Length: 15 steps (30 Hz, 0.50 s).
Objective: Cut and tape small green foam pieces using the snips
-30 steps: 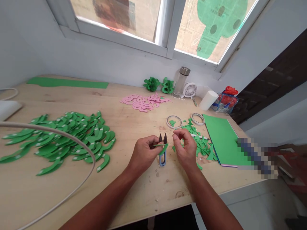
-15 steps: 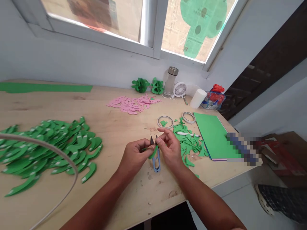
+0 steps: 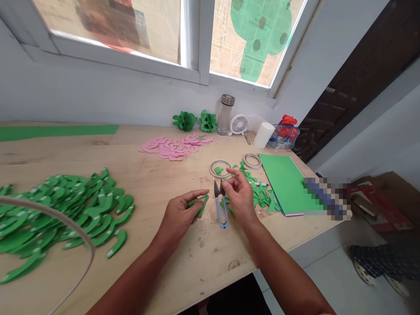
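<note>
My left hand [image 3: 182, 212] is closed around a folded piece of green paper [image 3: 202, 205], whose edge sticks out past the fingertips. A little to the right, blue-handled thread snips [image 3: 223, 216] point their dark blades away from me. The thumb and index finger of my right hand [image 3: 241, 194] pinch at the right-hand blade; the other fingers are partly raised. Green paper scraps [image 3: 262, 197] lie under and beyond that hand. To the left is a large heap of curved green paper pieces [image 3: 75, 210] with white tape patches.
Pink paper pieces [image 3: 175, 146], two green paper flowers [image 3: 185, 121], a glass bottle [image 3: 225, 116] and a small fan [image 3: 239, 125] are towards the wall. Tape rolls [image 3: 252, 161] and green sheets [image 3: 288, 183] lie at right. A pale curved cord [image 3: 82, 236] crosses the left foreground. Someone's legs [image 3: 380, 262] show beyond the table.
My hands have moved apart: the left keeps the green paper, while the right has shifted right together with the snips. The camera view has turned slightly.
</note>
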Each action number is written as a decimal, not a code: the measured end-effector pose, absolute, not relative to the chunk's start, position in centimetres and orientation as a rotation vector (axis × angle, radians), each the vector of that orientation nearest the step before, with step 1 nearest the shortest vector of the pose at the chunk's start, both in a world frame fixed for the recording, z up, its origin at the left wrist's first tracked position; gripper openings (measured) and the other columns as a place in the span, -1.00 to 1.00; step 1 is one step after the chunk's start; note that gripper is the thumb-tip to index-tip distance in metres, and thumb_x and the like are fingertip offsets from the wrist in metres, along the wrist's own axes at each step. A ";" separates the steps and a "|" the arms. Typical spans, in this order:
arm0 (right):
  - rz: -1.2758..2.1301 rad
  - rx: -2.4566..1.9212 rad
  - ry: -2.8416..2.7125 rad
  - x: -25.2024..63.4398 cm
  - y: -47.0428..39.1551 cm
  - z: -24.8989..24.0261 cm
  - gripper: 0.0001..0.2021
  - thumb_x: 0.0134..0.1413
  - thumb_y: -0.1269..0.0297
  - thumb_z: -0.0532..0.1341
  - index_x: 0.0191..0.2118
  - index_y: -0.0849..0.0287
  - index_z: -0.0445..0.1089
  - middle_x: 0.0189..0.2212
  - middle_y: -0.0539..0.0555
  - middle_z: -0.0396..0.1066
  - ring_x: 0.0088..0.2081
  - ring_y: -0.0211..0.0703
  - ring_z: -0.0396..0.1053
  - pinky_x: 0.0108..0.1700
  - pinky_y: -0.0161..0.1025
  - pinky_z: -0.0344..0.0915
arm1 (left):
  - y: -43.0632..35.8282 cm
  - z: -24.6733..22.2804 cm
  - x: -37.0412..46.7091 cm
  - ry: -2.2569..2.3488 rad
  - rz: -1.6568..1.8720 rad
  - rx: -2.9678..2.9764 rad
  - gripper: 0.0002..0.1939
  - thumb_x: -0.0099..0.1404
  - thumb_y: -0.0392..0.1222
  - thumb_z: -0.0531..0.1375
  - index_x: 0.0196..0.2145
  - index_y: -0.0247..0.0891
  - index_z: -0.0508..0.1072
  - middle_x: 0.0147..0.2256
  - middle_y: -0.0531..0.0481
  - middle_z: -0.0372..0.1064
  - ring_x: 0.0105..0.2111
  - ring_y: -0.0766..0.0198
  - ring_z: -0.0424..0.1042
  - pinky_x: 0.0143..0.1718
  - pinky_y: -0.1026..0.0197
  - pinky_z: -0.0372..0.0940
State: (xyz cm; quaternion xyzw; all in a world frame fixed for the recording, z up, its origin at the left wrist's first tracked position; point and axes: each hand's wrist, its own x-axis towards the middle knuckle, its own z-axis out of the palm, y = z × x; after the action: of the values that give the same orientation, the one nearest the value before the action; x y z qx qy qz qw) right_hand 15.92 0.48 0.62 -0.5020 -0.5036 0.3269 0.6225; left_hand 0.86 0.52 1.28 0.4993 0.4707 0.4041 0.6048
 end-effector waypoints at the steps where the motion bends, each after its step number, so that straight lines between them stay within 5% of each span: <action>1: 0.736 -1.192 -1.172 16.6 0.5 0.7 -0.67 -0.01 0.32 0.16 -0.07 0.18 0.24 -0.58 -0.12 0.22 -0.51 -0.30 0.27 -0.43 -0.34 0.23 | 0.6 1.2 0.8 1.088 0.946 1.136 -0.59 0.00 -0.07 0.24 -0.21 -0.37 0.47 -0.75 0.20 0.12 -0.73 0.45 0.05 -0.67 0.35 -0.07; 15: 0.371 -1.613 -1.495 21.8 1.6 -0.1 -0.69 0.03 0.24 0.10 -0.09 0.17 0.35 -0.45 0.02 0.42 -0.44 -0.23 0.32 -0.41 -0.31 0.19 | 1.0 0.8 0.3 1.015 1.036 0.972 -0.56 0.04 0.00 0.24 -0.19 -0.37 0.42 -0.70 0.17 0.17 -0.73 0.45 0.05 -0.65 0.34 -0.04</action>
State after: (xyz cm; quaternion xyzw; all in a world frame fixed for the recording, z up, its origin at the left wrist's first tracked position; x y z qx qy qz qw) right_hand 21.82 1.63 -0.14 -0.6494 -0.6020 0.1492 0.4399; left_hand 0.34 1.04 0.80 0.4265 0.4456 0.4548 0.6424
